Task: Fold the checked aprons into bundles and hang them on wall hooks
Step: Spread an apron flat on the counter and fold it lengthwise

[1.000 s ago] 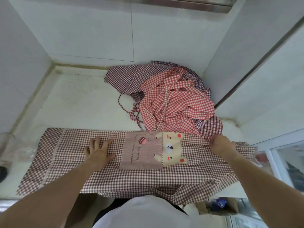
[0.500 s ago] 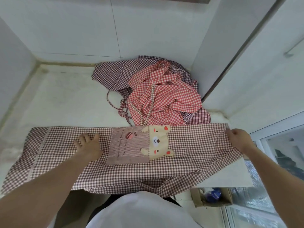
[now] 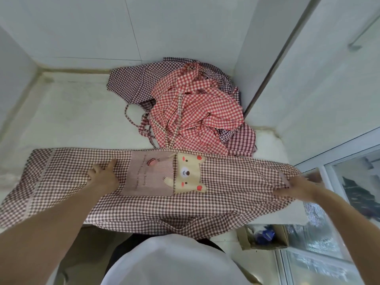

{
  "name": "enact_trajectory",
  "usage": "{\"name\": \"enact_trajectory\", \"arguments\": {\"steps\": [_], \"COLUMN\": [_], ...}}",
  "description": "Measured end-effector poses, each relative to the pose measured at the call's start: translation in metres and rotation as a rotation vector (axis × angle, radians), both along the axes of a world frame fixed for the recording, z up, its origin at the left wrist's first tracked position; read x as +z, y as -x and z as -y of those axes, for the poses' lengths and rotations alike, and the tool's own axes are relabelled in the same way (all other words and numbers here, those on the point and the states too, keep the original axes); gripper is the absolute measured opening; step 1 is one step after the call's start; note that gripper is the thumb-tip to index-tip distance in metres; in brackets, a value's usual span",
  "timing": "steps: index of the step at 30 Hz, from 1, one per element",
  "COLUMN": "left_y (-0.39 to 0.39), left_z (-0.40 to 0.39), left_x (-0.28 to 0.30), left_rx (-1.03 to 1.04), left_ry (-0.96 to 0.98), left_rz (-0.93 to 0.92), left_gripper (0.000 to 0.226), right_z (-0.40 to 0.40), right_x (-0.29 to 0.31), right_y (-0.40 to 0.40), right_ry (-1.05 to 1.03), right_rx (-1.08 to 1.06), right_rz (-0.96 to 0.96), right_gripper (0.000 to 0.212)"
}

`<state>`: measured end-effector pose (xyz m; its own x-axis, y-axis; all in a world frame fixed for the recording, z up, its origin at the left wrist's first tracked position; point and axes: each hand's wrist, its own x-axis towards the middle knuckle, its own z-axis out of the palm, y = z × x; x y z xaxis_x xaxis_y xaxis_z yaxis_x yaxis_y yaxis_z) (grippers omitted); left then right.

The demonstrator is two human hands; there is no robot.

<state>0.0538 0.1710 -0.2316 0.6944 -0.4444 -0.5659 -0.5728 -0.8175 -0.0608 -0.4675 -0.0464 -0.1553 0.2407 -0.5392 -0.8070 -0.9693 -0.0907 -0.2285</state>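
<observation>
Brown checked apron [image 3: 226, 182] lay spread flat across the near edge of the white counter [image 3: 72, 120], long axis running L to R, near hem hanging off the counter edge toward the person. Pocket patch w/ bear applique [image 3: 189, 175] sat roughly mid-apron, between the two hands.

L hand [image 3: 102, 177] rested palm-down on the cloth just left of the pocket, fingers straight and spread, pressing the fabric to the counter. No pinch there.

R hand [image 3: 296, 186] was at the apron's far right end, fingers bunched on the fabric edge, gripping it; cloth gathered into creases right at the fingers. Frame was motion-blurred at that hand, so exact finger layout can't be told.

Beyond both hands, toward the back wall: heap of other aprons. Red checked apron [image 3: 195, 112] crumpled on top, dark checked apron [image 3: 131, 83] partly under it and sticking out left and right. Ties from the heap trailed down to touch the far edge of the spread apron, approx above the pocket.

Below R hand, off the counter: open cardboard box [image 3: 265, 237] w/ smth blue inside. White tiled walls enclosed the counter on the back and both sides. Person's white shirt [image 3: 174, 262] filled bottom centre.
</observation>
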Motion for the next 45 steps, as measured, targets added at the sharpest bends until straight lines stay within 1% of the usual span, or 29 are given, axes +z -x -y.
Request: {"name": "enact_trajectory", "arguments": {"steps": [1, 3, 4, 7, 9, 12, 13, 15, 17, 18, 20, 21, 23, 24, 25, 27, 29, 31, 33, 34, 36, 38, 40, 41, 43, 44, 45], "left_y": [0.001, 0.002, 0.003, 0.005, 0.009, 0.023, 0.032, 0.056, 0.086, 0.101, 0.127, 0.138, 0.154, 0.158, 0.16, 0.165, 0.169, 0.17, 0.169, 0.167, 0.165, 0.165, 0.166, 0.166, 0.166, 0.166, 0.167], "left_z": [0.0, -0.001, -0.001, -0.001, -0.002, -0.004, -0.002, 0.001, 0.004, 0.005, 0.007, 0.008, 0.009, 0.008, 0.008, 0.007, 0.008, 0.01, 0.011, 0.01, 0.012, 0.014, 0.016, 0.017, 0.015, 0.013, 0.011], "left_x": [0.0, 0.001, 0.002, 0.002, 0.003, 0.003, 0.005, 0.01, 0.014, 0.015, 0.014, 0.013, 0.01, 0.008, 0.005, 0.003, 0.002, 0.001, 0.001, 0.002, 0.003, 0.007, 0.012, 0.013, 0.016, 0.02, 0.023], "left_rx": [0.014, 0.038, 0.056, 0.088, 0.081, 0.076, 0.063, -0.048, -0.238, -0.332, -0.486, -0.536, -0.553, -0.548, -0.565, -0.605, -0.605, -0.587, -0.581, -0.585, -0.579, -0.558, -0.529, -0.52, -0.487, -0.469, -0.457], "left_ry": [-0.003, -0.001, 0.01, 0.048, 0.064, 0.069, 0.102, 0.266, 0.499, 0.585, 0.652, 0.635, 0.464, 0.369, 0.298, 0.235, 0.219, 0.209, 0.207, 0.203, 0.189, 0.172, 0.142, 0.136, 0.157, 0.217, 0.32], "left_rz": [-0.019, -0.048, -0.066, -0.107, -0.088, 0.045, 0.093, 0.164, 0.181, 0.156, 0.054, -0.005, -0.118, -0.138, -0.12, -0.067, -0.052, -0.076, -0.092, -0.103, -0.126, -0.184, -0.267, -0.309, -0.386, -0.399, -0.383], "left_gripper": [0.08, 0.082, 0.082, 0.082, 0.082, 0.082, 0.083, 0.077, 0.064, 0.059, 0.052, 0.051, 0.059, 0.063, 0.064, 0.063, 0.06, 0.058, 0.057, 0.057, 0.059, 0.062, 0.069, 0.073, 0.079, 0.079, 0.074], "right_z": [0.003, 0.003, 0.001, -0.006, -0.008, -0.011, -0.012, -0.013, -0.011, -0.009, -0.006, -0.008, -0.024, -0.034, -0.044, -0.067, -0.092, -0.119, -0.145, -0.159, -0.183, -0.202, -0.211, -0.215, -0.219, -0.222, -0.221], "right_x": [-0.002, -0.005, -0.009, -0.022, -0.032, -0.042, -0.047, -0.055, -0.061, -0.067, -0.079, -0.082, -0.076, -0.071, -0.069, -0.065, -0.067, -0.07, -0.073, -0.075, -0.078, -0.077, -0.075, -0.073, -0.072, -0.072, -0.071], "right_y": [0.003, 0.004, 0.006, 0.011, 0.013, 0.008, 0.006, 0.004, 0.004, 0.006, 0.011, 0.012, 0.003, -0.005, -0.014, -0.036, -0.058, -0.075, -0.087, -0.093, -0.1, -0.109, -0.118, -0.123, -0.129, -0.132, -0.137], "right_ry": [0.018, 0.042, 0.085, 0.268, 0.366, 0.46, 0.494, 0.53, 0.543, 0.544, 0.573, 0.608, 0.742, 0.837, 0.923, 1.03, 1.043, 1.053, 1.03, 0.966, 0.731, 0.448, 0.193, 0.102, 0.015, 0.018, 0.021], "right_rx": [-0.039, -0.037, -0.012, 0.005, 0.003, 0.004, 0.033, 0.033, -0.019, -0.048, -0.107, -0.128, -0.174, -0.21, -0.237, -0.286, -0.451, -0.691, -0.906, -1.023, -1.261, -1.429, -1.523, -1.566, -1.569, -1.548, -1.513], "right_rz": [0.027, 0.016, 0.008, 0.036, 0.037, 0.015, 0.0, -0.055, -0.096, -0.097, -0.094, -0.115, -0.141, -0.105, -0.04, 0.107, 0.223, 0.338, 0.396, 0.397, 0.441, 0.52, 0.672, 0.765, 0.839, 0.816, 0.781], "right_gripper": [0.078, 0.042, 0.033, 0.05, 0.053, 0.056, 0.055, 0.051, 0.048, 0.048, 0.049, 0.047, 0.043, 0.044, 0.047, 0.046, 0.046, 0.049, 0.055, 0.058, 0.065, 0.066, 0.068, 0.071, 0.074, 0.073, 0.071]}}
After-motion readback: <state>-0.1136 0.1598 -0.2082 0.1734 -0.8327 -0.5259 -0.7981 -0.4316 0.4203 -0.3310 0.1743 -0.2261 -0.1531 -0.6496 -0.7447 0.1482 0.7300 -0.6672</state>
